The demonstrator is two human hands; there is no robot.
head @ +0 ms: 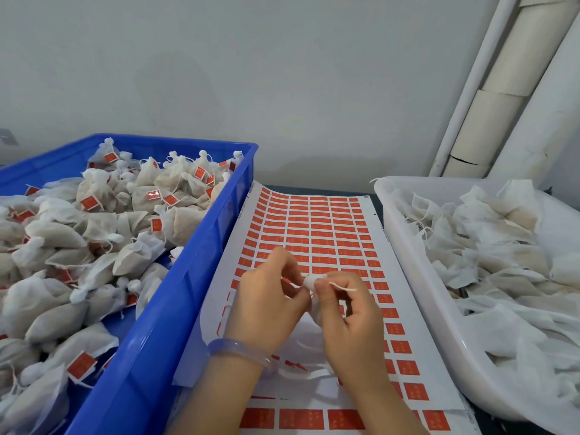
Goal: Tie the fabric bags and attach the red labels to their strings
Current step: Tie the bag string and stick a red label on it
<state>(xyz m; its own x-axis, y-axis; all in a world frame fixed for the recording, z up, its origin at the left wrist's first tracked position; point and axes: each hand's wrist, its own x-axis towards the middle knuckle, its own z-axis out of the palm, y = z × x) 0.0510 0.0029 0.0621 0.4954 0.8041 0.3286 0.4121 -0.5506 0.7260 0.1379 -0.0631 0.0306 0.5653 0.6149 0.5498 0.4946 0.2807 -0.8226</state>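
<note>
Both hands meet over the sheet of red labels (317,227). My left hand (266,306) and my right hand (348,312) together pinch the gathered top of a small white fabric bag (309,281), whose body hangs hidden between the palms. A thin white string (345,288) sticks out to the right over my right index finger. A pale purple bangle sits on my left wrist. Some labels near the sheet's lower left have been peeled off, leaving white backing.
A blue crate (201,246) on the left holds several tied bags with red labels. A white tub (408,262) on the right holds several loose untied bags. A grey wall and white pipes (489,89) stand behind.
</note>
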